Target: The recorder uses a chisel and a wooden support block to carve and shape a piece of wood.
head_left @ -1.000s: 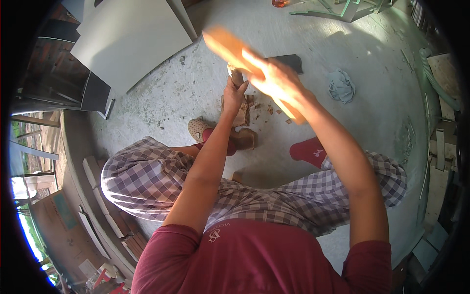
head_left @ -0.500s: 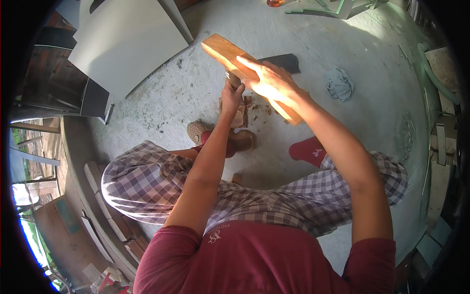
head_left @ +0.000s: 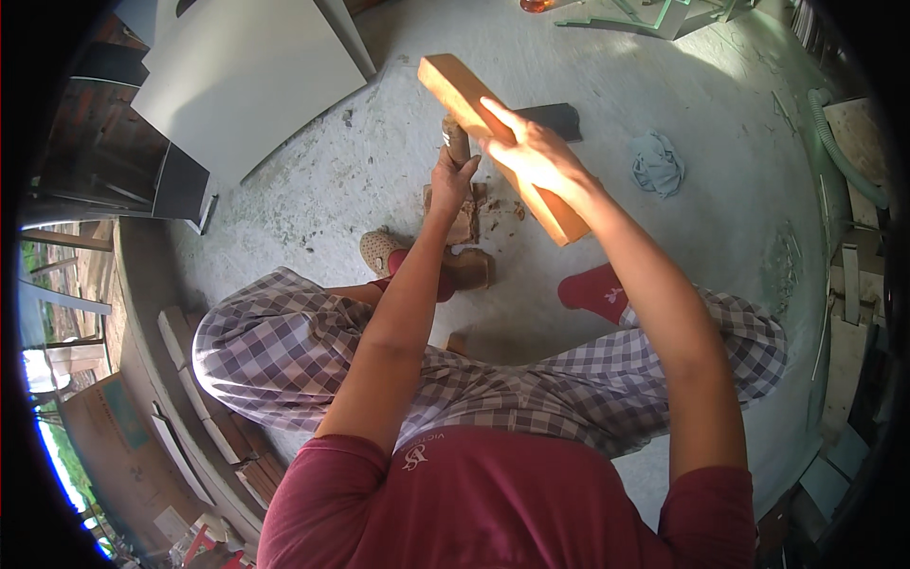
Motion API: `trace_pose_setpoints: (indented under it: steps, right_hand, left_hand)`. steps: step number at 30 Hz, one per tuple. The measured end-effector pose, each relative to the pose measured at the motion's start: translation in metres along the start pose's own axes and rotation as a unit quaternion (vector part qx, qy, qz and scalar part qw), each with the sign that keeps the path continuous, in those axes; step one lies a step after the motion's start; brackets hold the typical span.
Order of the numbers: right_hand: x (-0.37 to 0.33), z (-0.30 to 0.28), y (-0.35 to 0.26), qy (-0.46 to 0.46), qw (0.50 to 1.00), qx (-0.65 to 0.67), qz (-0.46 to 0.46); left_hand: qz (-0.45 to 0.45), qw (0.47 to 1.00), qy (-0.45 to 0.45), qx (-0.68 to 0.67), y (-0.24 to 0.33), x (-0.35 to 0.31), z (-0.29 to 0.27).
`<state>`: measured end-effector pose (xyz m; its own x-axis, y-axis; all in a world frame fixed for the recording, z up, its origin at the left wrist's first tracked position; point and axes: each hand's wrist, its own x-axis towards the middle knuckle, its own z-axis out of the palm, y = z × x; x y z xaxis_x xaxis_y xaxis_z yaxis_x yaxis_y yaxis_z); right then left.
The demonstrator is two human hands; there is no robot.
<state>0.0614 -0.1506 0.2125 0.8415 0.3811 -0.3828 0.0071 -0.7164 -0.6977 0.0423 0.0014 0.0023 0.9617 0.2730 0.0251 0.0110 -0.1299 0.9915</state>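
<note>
My right hand grips a long, squared wooden block from above, the index finger stretched along it and sunlight across its face. The block slants from far left to near right, held over the floor. My left hand is wrapped round a thick, round brown handle, its top end beside the block's left side. What the handle belongs to is hidden. Below the left hand lie brown wood pieces with scattered chips. A dark flat slab on the floor shows partly behind the block and right hand.
A crumpled pale blue cloth lies on the concrete floor at right. Large grey sheets fill the far left. Near my feet are a tan clog and a small brown wood piece. A green frame stands at the far side.
The wooden block has shifted to the right and tilted more steeply, with my right hand on it. More of the handle in my left hand now shows. The slab and cloth have stayed put.
</note>
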Motion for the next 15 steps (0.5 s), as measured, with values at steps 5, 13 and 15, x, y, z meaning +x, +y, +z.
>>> trace_pose_setpoints:
  steps: [5,13,15]
  right_hand:
    - [-0.026,-0.007,0.022,0.114,0.990,0.073,-0.036]
    - [-0.042,-0.009,0.079,0.168,0.967,0.191,0.014]
    - [-0.045,-0.011,0.070,0.160,0.965,0.208,0.019]
  left_hand:
    - [-0.054,0.998,0.009,-0.022,0.011,0.004,-0.005]
    - [-0.110,0.977,0.099,-0.154,0.015,0.009,-0.020]
    - [-0.098,0.978,0.099,-0.152,0.018,0.011,-0.025]
